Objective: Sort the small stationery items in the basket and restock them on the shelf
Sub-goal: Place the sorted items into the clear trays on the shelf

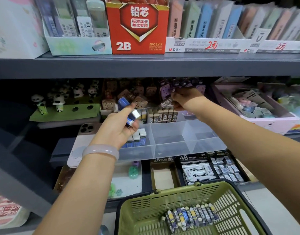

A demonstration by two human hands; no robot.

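Over clear tray (pixel 171 150), right hand (pixel 184 100) gripping eraser (pixel 166 102)

Olive-green slotted basket (pixel 188 197), red 2B box (pixel 137 28), blue-and-white erasers (pixel 130 116), grey shelf (pixel 146 67)

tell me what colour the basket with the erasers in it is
Olive green basket, seen clearly in the head view at the bottom.
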